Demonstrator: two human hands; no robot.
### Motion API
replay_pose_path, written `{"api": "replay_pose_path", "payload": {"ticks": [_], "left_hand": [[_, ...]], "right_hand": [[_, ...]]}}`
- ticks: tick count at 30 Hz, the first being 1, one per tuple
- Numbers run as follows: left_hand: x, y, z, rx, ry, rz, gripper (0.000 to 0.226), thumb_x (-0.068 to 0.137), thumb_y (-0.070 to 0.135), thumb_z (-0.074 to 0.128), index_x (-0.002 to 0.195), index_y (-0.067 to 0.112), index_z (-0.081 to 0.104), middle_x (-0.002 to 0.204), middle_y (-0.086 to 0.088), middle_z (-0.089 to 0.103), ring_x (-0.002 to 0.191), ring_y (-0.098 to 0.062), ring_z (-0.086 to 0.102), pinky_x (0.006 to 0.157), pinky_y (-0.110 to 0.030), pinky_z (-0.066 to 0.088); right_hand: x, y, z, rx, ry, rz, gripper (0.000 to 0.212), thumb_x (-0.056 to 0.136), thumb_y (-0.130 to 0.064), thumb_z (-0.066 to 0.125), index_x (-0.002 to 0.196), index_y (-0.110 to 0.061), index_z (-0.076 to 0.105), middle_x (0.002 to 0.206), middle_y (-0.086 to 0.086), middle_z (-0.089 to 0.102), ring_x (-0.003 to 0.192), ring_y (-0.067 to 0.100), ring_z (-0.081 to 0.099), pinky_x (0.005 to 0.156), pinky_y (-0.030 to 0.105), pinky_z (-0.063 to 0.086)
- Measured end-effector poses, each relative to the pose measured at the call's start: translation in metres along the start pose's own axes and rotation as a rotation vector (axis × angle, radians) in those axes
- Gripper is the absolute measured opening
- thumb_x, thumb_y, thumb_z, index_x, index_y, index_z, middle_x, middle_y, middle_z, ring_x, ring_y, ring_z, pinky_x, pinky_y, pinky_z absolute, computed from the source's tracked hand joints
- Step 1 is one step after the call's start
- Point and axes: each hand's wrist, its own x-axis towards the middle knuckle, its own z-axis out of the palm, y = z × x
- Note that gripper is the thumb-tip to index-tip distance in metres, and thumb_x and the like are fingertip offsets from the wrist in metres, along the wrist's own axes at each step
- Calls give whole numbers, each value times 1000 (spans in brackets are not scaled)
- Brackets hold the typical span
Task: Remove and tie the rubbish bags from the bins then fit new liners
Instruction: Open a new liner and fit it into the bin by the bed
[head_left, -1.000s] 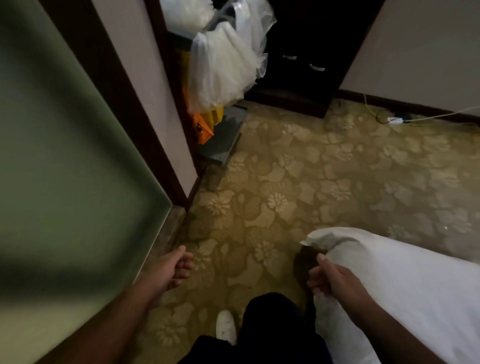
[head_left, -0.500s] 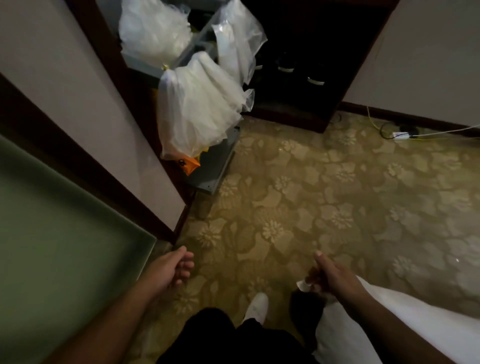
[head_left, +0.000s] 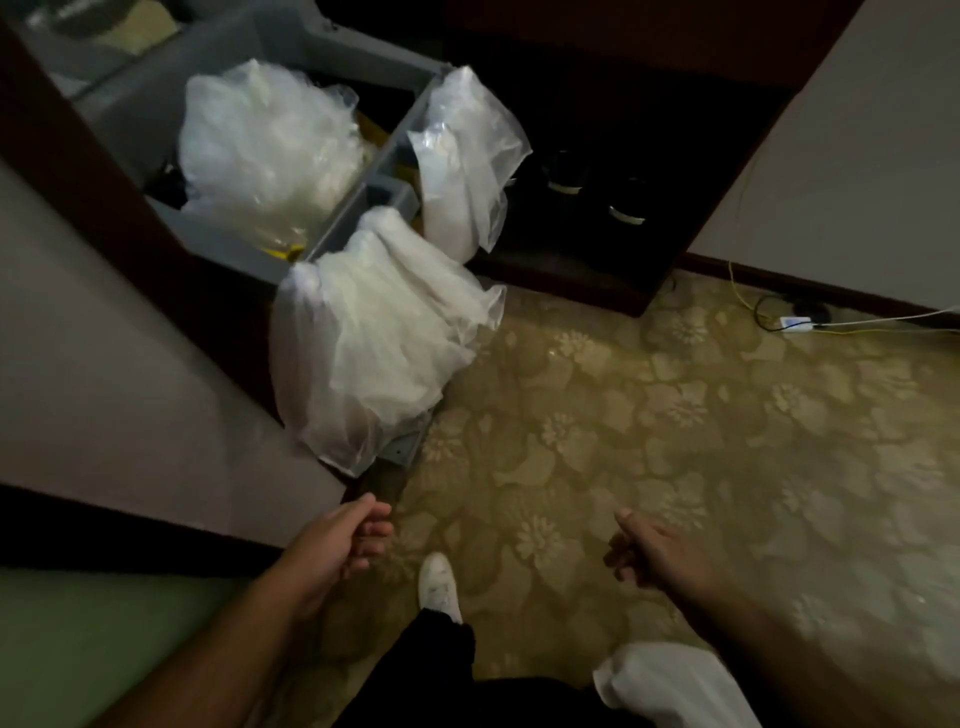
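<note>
Both hands, left (head_left: 337, 540) and right (head_left: 652, 551), hang loosely curled, apparently empty. A white rubbish bag (head_left: 670, 680) sits beside the person's right leg. Clear liners (head_left: 374, 338) drape a grey cart (head_left: 387, 192) ahead; probably one must be picked next.

Dim corner of a room around a dark wooden cabinet (head_left: 649, 130), on a floral carpet (head_left: 675, 441).

The cabinet stands open-fronted against the far wall, and inside it, low down, sit two dark shoes (head_left: 563, 179), each with a pale stripe. The olive and beige carpet, patterned with flowers and leaves, runs from the cabinet's base towards the camera. Right of the cabinet is a plain pale wall (head_left: 857, 156) with a dark skirting board (head_left: 831, 293). At its foot a white adapter (head_left: 795, 323) lies on the carpet, with a yellow cable (head_left: 737, 291) and a white lead running to it. Left of the cabinet, just beside it, stands a grey plastic cart (head_left: 379, 176). Further left and nearer is another pale wall (head_left: 130, 364), and below that a green panel (head_left: 104, 649).
</note>
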Motion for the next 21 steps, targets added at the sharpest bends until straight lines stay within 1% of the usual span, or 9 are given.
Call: {"api": "replay_pose_path", "payload": {"ticks": [2, 7, 9, 11, 13, 15, 18, 21], "left_hand": [[20, 23, -2, 26, 6, -4, 36, 103, 37, 44, 108, 9, 67, 84, -5, 68, 62, -11, 57, 49, -20, 40], [46, 61, -3, 25, 29, -26, 34, 102, 37, 46, 105, 13, 69, 85, -2, 71, 62, -10, 57, 48, -17, 40], [51, 69, -6, 6, 48, -38, 33, 102, 37, 46, 104, 14, 69, 87, -3, 71, 62, -10, 56, 52, -19, 41], [55, 73, -9, -38, 93, -38, 31, 103, 34, 46, 102, 13, 69, 84, -3, 71, 61, -10, 58, 55, -21, 41], [57, 77, -11, -82, 138, -31, 30, 103, 29, 45, 98, 9, 68, 79, -3, 72, 56, -9, 59, 49, -18, 43], [56, 81, -11, -130, 188, -27, 29, 103, 24, 44, 94, 7, 66, 81, -8, 70, 57, -11, 60, 47, -18, 45], [52, 85, -8, -292, 292, -5, 31, 104, 20, 40, 88, 7, 62, 87, -15, 66, 68, -20, 62, 58, -27, 46], [46, 85, 5, -487, 420, 17, 28, 105, 22, 39, 96, 9, 62, 87, -14, 66, 75, -25, 61, 66, -35, 47]], "right_hand": [[18, -24, -1, -3, 18, -13, 50, 102, -43, 49, 91, 0, 71, 81, 16, 76, 70, 25, 64, 65, 32, 45], [58, -73, 6, 33, -3, 1, 48, 101, -43, 51, 92, 0, 71, 83, 17, 76, 69, 24, 64, 62, 31, 43], [74, -89, 10, 25, -38, -7, 48, 102, -42, 50, 94, 1, 70, 84, 18, 76, 68, 23, 63, 60, 30, 42], [91, -108, 14, -1, -90, -12, 47, 102, -43, 49, 96, -1, 70, 86, 17, 76, 69, 21, 63, 61, 30, 43], [108, -126, 17, -32, -144, -37, 47, 102, -44, 49, 94, -3, 70, 86, 17, 76, 70, 22, 63, 64, 32, 43], [126, -145, 18, -64, -196, -81, 45, 102, -43, 49, 92, -4, 70, 86, 19, 75, 70, 23, 62, 67, 34, 42], [148, -181, 18, -130, -296, -157, 42, 102, -41, 50, 92, -5, 70, 88, 22, 73, 70, 23, 62, 67, 35, 42], [168, -221, 14, -217, -411, -257, 41, 103, -38, 49, 93, -4, 70, 87, 21, 73, 70, 22, 63, 66, 34, 44]]}}
